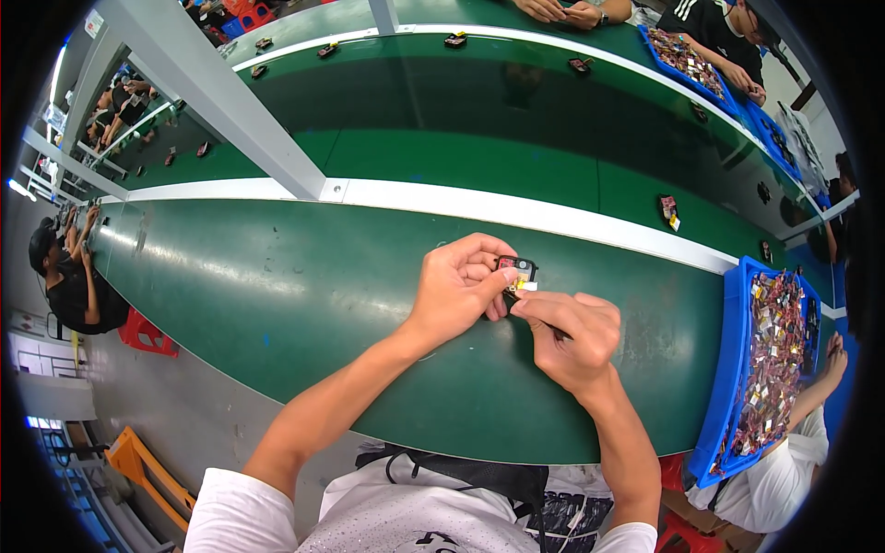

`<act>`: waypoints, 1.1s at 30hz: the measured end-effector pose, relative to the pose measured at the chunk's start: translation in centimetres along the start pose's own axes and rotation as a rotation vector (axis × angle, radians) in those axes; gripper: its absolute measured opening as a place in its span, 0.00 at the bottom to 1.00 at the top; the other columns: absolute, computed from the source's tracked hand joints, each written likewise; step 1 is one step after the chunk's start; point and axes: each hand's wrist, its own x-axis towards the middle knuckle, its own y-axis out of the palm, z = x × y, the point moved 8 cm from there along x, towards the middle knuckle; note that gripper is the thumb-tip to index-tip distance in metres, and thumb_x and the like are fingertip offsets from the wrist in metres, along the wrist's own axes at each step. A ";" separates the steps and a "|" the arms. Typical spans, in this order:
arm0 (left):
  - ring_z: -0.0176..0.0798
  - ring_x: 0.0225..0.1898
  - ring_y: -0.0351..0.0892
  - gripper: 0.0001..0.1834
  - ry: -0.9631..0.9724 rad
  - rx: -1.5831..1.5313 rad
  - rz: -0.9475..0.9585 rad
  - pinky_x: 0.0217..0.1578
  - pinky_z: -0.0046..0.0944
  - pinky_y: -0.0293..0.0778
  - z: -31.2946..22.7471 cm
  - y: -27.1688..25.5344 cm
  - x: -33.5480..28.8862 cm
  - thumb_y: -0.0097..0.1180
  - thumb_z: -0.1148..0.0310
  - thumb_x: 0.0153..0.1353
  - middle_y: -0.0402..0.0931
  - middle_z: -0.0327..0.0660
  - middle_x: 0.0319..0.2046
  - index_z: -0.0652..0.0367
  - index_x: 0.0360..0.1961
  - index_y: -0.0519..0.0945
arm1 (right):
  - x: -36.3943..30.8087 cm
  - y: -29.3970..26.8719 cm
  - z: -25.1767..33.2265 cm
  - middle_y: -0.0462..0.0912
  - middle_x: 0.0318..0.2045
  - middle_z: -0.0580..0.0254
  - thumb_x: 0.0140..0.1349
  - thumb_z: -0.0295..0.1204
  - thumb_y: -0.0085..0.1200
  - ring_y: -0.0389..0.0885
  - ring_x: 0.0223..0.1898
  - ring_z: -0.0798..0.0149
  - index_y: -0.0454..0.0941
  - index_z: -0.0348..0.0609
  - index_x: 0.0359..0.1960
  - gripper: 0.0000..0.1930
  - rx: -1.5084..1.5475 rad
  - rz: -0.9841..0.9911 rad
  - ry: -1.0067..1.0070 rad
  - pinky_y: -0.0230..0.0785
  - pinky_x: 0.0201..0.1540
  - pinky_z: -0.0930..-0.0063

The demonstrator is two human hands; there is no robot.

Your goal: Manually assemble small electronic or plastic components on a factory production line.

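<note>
My left hand (458,286) is closed around a small black device housing (528,268), held just above the green table. Its open inside faces up and shows a reddish part, a round silvery part and a white and yellow tag. Against the lower right edge of the housing, my right hand (576,336) has thumb and forefinger pinched together. A dark thing shows under its curled fingers, but I cannot make out what it is. The left fingers hide part of the housing.
A blue tray (724,396) heaped with small red-wired parts stands at the right end of the green table (369,258). Beyond a white rail (415,195), a green conveyor carries similar devices (668,210). A grey post (230,101) rises at left. Other people sit around.
</note>
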 end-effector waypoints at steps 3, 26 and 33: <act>0.30 0.22 0.81 0.08 -0.006 0.031 -0.028 0.20 0.29 0.76 0.0 0.0 0.1 0.58 0.80 0.65 0.82 0.43 0.29 0.71 0.45 0.78 | -0.2 0.3 -0.3 0.89 0.27 0.66 0.50 0.17 0.69 0.82 0.20 0.72 0.85 0.46 0.29 0.09 0.004 0.001 -0.003 0.59 0.19 0.80; 0.61 0.34 0.85 0.17 0.743 1.337 -0.509 0.36 0.52 0.80 -9.9 -4.9 14.8 0.60 0.61 0.64 0.82 0.56 0.37 0.67 0.42 0.83 | -0.9 0.3 -2.2 0.85 0.27 0.67 0.52 0.24 0.69 0.79 0.18 0.63 0.82 0.45 0.29 0.07 0.057 -0.117 0.073 0.70 0.22 0.72; 0.34 0.22 0.84 0.12 0.151 0.761 0.378 0.17 0.33 0.78 -1.8 13.3 20.4 0.61 0.71 0.63 0.84 0.45 0.29 0.69 0.43 0.83 | -1.4 0.1 -2.5 0.85 0.27 0.67 0.51 0.23 0.69 0.79 0.18 0.61 0.82 0.45 0.30 0.08 0.039 -0.133 0.046 0.69 0.22 0.71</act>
